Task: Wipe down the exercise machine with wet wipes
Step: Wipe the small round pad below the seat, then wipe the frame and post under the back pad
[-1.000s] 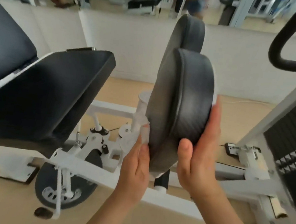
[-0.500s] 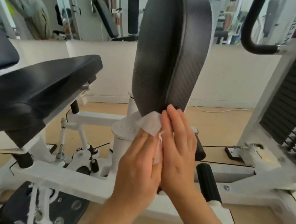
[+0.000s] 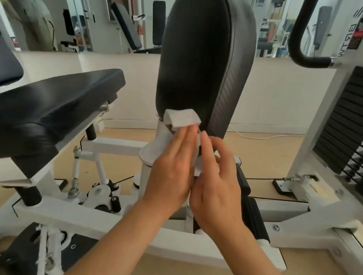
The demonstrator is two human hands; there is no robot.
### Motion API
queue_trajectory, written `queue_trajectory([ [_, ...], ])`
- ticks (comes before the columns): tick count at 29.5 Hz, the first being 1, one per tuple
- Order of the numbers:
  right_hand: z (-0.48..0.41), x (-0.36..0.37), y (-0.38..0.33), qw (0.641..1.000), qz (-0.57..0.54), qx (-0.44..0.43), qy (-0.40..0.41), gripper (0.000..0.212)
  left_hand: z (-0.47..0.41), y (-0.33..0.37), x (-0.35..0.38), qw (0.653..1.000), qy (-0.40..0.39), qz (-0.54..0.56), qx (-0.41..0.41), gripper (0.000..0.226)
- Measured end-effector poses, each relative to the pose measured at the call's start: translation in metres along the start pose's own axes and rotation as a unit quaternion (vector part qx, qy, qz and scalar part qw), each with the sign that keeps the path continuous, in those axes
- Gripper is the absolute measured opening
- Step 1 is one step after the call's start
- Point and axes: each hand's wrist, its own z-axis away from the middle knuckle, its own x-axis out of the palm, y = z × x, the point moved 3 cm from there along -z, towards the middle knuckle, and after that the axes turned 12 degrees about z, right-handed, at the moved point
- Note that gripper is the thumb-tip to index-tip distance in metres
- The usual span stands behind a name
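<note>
An upright black pad (image 3: 204, 57) stands in the middle of a white-framed exercise machine (image 3: 108, 226), and everything here is placed from it. Its vinyl face is smooth and matte, and the side band shows a fine woven texture.

A folded white wet wipe (image 3: 182, 117) lies against the pad's bottom edge. The left hand (image 3: 172, 172) is below the pad with its fingers straight and together, and its fingertips press the wipe to the vinyl. The right hand (image 3: 215, 185) is just to the right of the left one, also below the pad. It is loosely spread, its forefinger reaches up to the wipe's right edge, and its other fingers are relaxed and grip nothing. A loose part of the wipe hangs between the two hands.

Left of the pad a black seat cushion (image 3: 51, 110) lies nearly flat on the frame. Right of the pad stands a black weight stack (image 3: 361, 125) in a white tower, with a curved black handle (image 3: 301, 49) above it. Below and right of the pad, a black foam roller (image 3: 255, 214) juts from the frame.

The floor (image 3: 270, 155) is pale wood, and a white cable (image 3: 261, 136) trails across it behind the pad. Behind the pad runs a low cream wall (image 3: 276, 96), and above it a mirror (image 3: 121, 19) reflects benches and other gym equipment.
</note>
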Motion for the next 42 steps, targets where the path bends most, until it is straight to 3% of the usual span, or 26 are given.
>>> queue_trajectory([
  [4, 0.007, 0.005, -0.002, 0.999, 0.049, 0.0, 0.017, 0.065, 0.024, -0.01, 0.005, 0.999, -0.026, -0.014, -0.027, 0.047],
  [8, 0.01, 0.01, -0.005, 0.998, 0.06, 0.0, 0.029, 0.059, 0.032, -0.009, 0.0, 0.978, -0.083, 0.035, -0.189, 0.06],
  [10, 0.019, 0.012, -0.001, 0.998, 0.063, -0.008, 0.009, 0.061, 0.038, -0.003, -0.001, 0.974, -0.098, 0.075, -0.19, 0.058],
  [12, 0.029, 0.013, 0.002, 0.999, 0.029, -0.018, -0.024, 0.061, 0.04, 0.002, -0.007, 0.972, -0.094, 0.141, -0.166, 0.052],
  [14, 0.037, 0.012, -0.002, 0.995, -0.063, -0.013, -0.071, 0.054, 0.041, 0.002, -0.015, 0.957, -0.094, 0.191, -0.197, 0.034],
  [16, 0.034, 0.009, -0.01, 0.966, -0.207, 0.069, -0.137, 0.044, 0.039, -0.005, -0.021, 0.916, -0.098, 0.269, -0.283, 0.028],
  [18, 0.027, 0.008, -0.012, 0.909, -0.323, 0.184, -0.19, 0.034, 0.038, -0.015, -0.032, 0.86, -0.077, 0.348, -0.366, 0.029],
  [21, 0.026, 0.003, -0.015, 0.851, -0.384, 0.256, -0.252, 0.025, 0.04, -0.033, -0.048, 0.825, -0.044, 0.356, -0.437, 0.027],
  [24, 0.037, 0.005, -0.023, 0.866, -0.324, 0.243, -0.293, 0.02, 0.051, -0.046, -0.062, 0.809, -0.024, 0.353, -0.469, 0.019],
  [27, 0.043, 0.006, -0.029, 0.898, -0.257, 0.232, -0.27, 0.014, 0.063, -0.05, -0.072, 0.781, 0.02, 0.384, -0.492, 0.016],
  [30, 0.039, 0.005, -0.041, 0.958, -0.118, 0.119, -0.233, 0.012, 0.073, -0.048, -0.072, 0.76, 0.053, 0.411, -0.5, 0.017],
  [33, 0.04, 0.002, -0.051, 0.965, -0.077, 0.1, -0.229, 0.01, 0.079, -0.05, -0.069, 0.769, 0.098, 0.38, -0.505, 0.02],
  [35, 0.047, 0.003, -0.05, 0.942, -0.132, 0.146, -0.273, 0.016, 0.082, -0.052, -0.069, 0.789, 0.118, 0.361, -0.483, 0.019],
  [36, 0.052, 0.004, -0.048, 0.91, -0.2, 0.193, -0.308, 0.023, 0.084, -0.054, -0.069, 0.809, 0.12, 0.334, -0.468, 0.019],
  [39, 0.08, 0.024, -0.043, 0.734, -0.42, 0.39, -0.365, 0.034, 0.097, -0.075, -0.07, 0.865, 0.078, 0.22, -0.445, 0.019],
  [40, 0.095, 0.044, -0.04, 0.72, -0.403, 0.434, -0.362, 0.027, 0.11, -0.092, -0.068, 0.873, 0.037, 0.17, -0.456, 0.023],
  [42, 0.117, 0.078, -0.03, 0.776, -0.253, 0.458, -0.351, 0.017, 0.136, -0.115, -0.062, 0.884, -0.031, 0.046, -0.464, 0.032],
])
